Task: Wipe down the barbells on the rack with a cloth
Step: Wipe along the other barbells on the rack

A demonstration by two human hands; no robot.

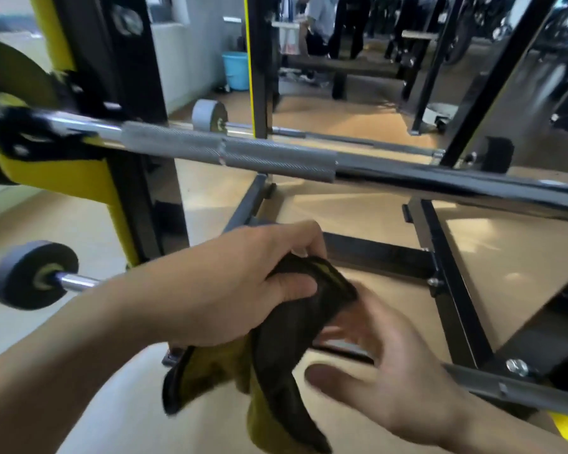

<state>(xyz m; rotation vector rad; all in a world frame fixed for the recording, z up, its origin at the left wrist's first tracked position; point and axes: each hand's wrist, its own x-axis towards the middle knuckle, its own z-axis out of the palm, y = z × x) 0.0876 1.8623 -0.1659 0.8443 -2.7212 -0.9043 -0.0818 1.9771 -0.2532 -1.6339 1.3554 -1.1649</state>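
A steel barbell [276,158] with a knurled grip lies across the black and yellow rack [89,178], running from the upper left to the right edge. Below it, my left hand [236,283] is closed on a dark cloth with yellow-olive parts [286,342], which hangs down from the fist. My right hand [384,371] is blurred, palm up with fingers spread, just under and to the right of the cloth; whether it touches the cloth is unclear. A second, lower barbell with a grey plate [33,275] shows at the left, its bar hidden behind my left forearm.
Black base bars of the rack [453,290] cross the tan floor under my hands. Behind stands another barbell with a grey plate [209,114], a blue bucket [235,70], a bench, more gym machines, and a person at the far back.
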